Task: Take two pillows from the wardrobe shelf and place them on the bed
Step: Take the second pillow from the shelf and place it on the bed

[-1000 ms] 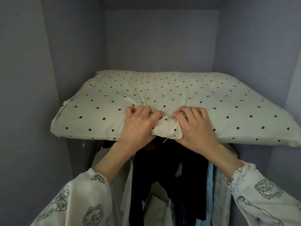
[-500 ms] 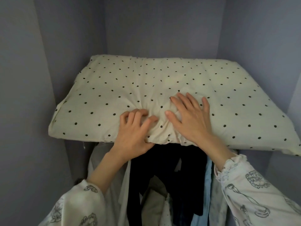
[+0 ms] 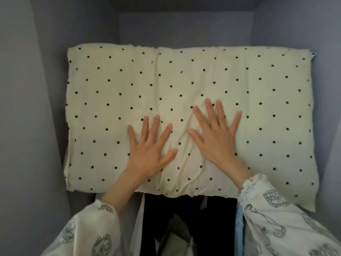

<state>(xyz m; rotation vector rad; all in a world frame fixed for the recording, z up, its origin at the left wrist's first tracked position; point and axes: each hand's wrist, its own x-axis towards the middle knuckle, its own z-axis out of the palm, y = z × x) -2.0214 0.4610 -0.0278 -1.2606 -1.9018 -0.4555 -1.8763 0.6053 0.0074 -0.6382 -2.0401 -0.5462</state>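
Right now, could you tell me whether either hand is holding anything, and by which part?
Nothing is held: left hand and right hand lie flat, fingers spread, on the pillow.

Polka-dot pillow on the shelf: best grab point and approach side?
Probably the near long edge of the polka-dot pillow, taken from the front. That edge overhangs above the hanging clothes, so fingers can curl under it, while wardrobe walls close off both short ends and the back. The left hand and right hand lie flat and open on top, gripping nothing.
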